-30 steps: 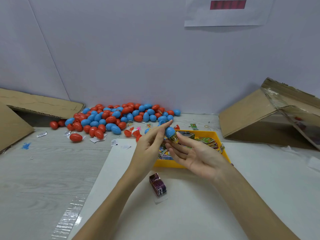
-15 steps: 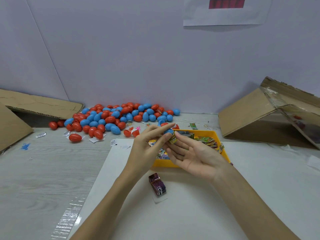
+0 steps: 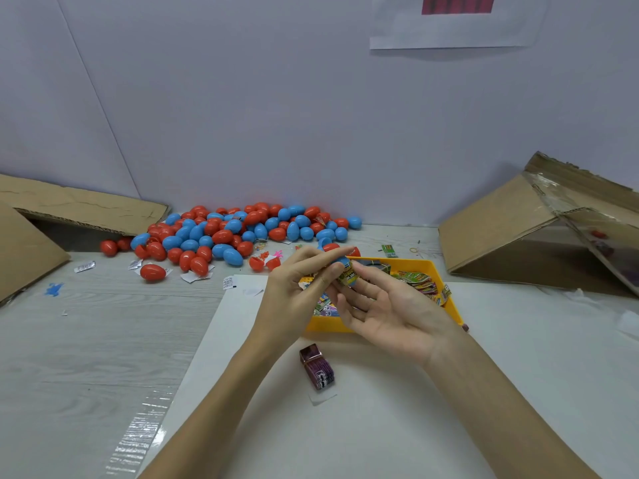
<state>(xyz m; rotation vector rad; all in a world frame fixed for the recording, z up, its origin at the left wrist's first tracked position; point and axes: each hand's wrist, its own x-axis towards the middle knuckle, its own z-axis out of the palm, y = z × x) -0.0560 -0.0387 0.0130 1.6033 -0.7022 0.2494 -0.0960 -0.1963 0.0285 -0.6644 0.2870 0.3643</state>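
My left hand [image 3: 297, 288] pinches a blue plastic egg [image 3: 342, 261] between thumb and fingers above the yellow tray [image 3: 453, 311]. A small printed packet [image 3: 346, 275] pokes out of the egg's lower end. My right hand [image 3: 390, 312] lies palm up just under and right of the egg, its fingertips touching the packet and the egg; most of the egg is hidden by my fingers. A small purple packet [image 3: 320, 368] lies on the white sheet [image 3: 380, 426] below my hands.
A heap of red and blue eggs [image 3: 224, 233] lies at the back left against the wall, with open red halves [image 3: 264, 262] nearby. Colourful packets [image 3: 420, 283] fill the tray. Cardboard boxes stand far left [image 3: 31, 243] and right [image 3: 518, 233].
My left hand's fingers have closed further over the blue egg, so less of it shows. Both hands stay over the tray; the right hand barely moved.
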